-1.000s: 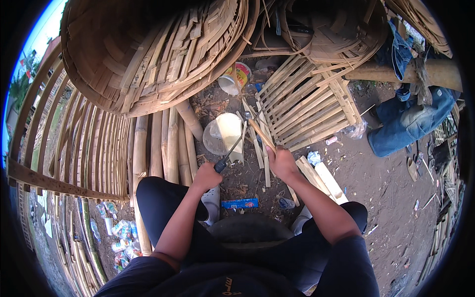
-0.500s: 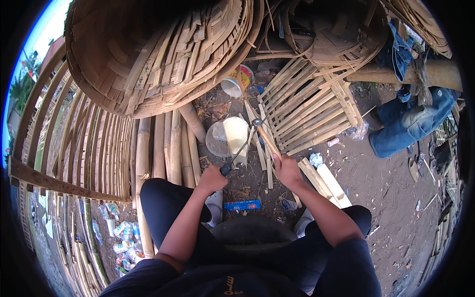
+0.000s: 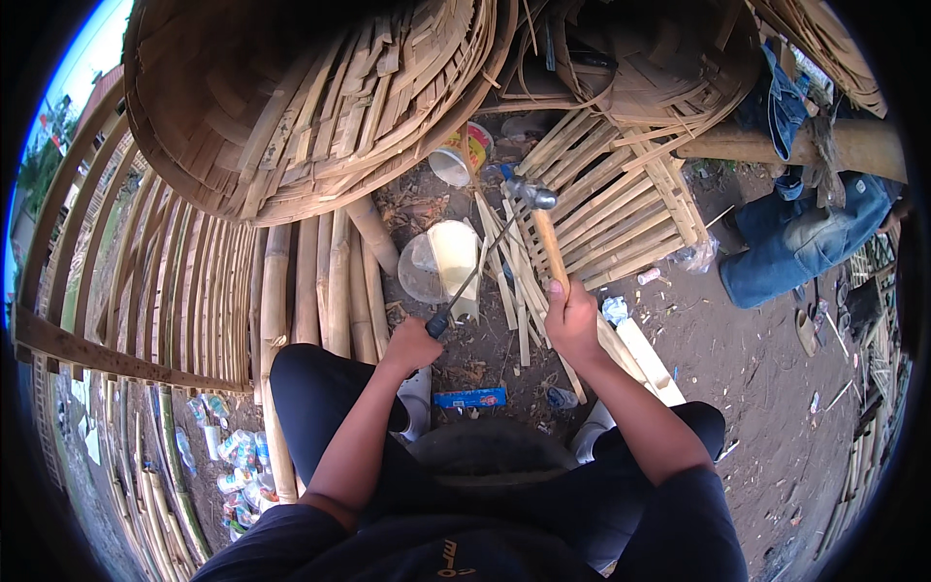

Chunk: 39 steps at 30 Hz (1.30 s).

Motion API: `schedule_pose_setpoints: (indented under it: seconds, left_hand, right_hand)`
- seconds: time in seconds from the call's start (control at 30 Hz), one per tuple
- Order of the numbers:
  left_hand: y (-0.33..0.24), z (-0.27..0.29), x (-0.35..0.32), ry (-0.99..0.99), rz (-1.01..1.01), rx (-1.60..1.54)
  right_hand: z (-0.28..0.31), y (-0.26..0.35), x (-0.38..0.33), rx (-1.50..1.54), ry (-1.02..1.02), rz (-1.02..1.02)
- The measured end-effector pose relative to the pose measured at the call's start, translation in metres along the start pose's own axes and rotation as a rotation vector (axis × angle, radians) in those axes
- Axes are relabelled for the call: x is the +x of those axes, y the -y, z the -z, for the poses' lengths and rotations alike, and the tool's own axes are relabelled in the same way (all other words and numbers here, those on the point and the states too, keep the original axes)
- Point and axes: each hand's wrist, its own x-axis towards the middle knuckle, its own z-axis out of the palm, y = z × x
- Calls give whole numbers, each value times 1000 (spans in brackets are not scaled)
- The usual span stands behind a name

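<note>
My left hand is closed around the dark handle of a long thin-shafted screwdriver, which slants up and to the right. Its far tip is hard to make out against the bamboo strips. In my right hand is a hammer, gripped by its wooden handle with the metal head raised beyond the screwdriver. Beneath and beyond the tools lies a slatted bamboo panel. Several loose bamboo strips lie on the ground at its near left side.
Large woven bamboo baskets fill the far side. Bamboo poles and a slatted bamboo frame stand left. A pale bucket and a blue box lie on the dirt. At right, a person in jeans is partly visible.
The hammer has swung up and away, its head now farther from the screwdriver shaft. My right hand has risen slightly to the right; my left hand keeps its grip, barely shifted.
</note>
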Motion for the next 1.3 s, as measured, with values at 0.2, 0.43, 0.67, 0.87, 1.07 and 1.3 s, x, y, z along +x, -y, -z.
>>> schedule_pose_setpoints:
  seconds: [0.2,0.43,0.67,0.87,1.07,1.3]
  left_hand:
    - [-2,-3,14,174,52,-78]
    - [13,-10,17,123,73,-61]
    - [-2,-4,9,134,82,-74]
    - [2,2,5,74,62,-31]
    - [-6,0,8,204,112,-105]
    - [21,-9,17,127,121,-150]
  right_hand:
    - [-26,-59,-12,-318,338,-177]
    - [-20,-43,-4,-247,164,-184]
    - [-23,-53,-11,-306,346,-210]
    - [-9,10,13,2,23,-27]
    - [-27,-57,-27,-332,449,-260]
    - [-29,-51,-31,-322,344,-274]
